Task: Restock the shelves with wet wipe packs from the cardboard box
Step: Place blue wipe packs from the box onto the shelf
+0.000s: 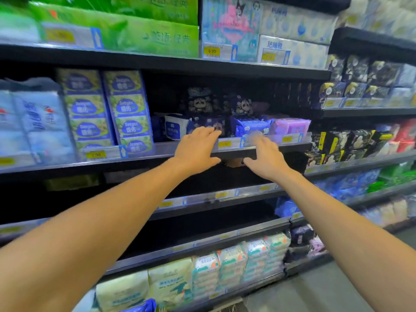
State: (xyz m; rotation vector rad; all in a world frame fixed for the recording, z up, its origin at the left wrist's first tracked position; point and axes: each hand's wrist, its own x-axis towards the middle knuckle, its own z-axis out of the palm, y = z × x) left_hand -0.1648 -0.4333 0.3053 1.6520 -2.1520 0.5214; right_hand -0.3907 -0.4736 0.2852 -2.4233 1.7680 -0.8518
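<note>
Both my arms reach up to the middle shelf (265, 150). My left hand (198, 149) lies flat with straight fingers touching a dark wet wipe pack with a panda print (209, 124) at the shelf's front. My right hand (265, 154) is blurred, fingers spread and relaxed, just in front of a blue wet wipe pack (249, 127); it holds nothing. A white-and-blue pack (174, 129) lies left of them and a pink pack (290, 127) to the right. More panda packs (200, 102) stand behind. The cardboard box is out of view.
Tall blue-green tissue bundles (126, 109) stand left on the same shelf. Green and pale blue tissue packs (126, 34) fill the top shelf. Two dark shelves (216, 197) lie below my hands. Pale wipe packs (236, 262) sit on the lowest shelf. Black and red packs (351, 143) fill the right bay.
</note>
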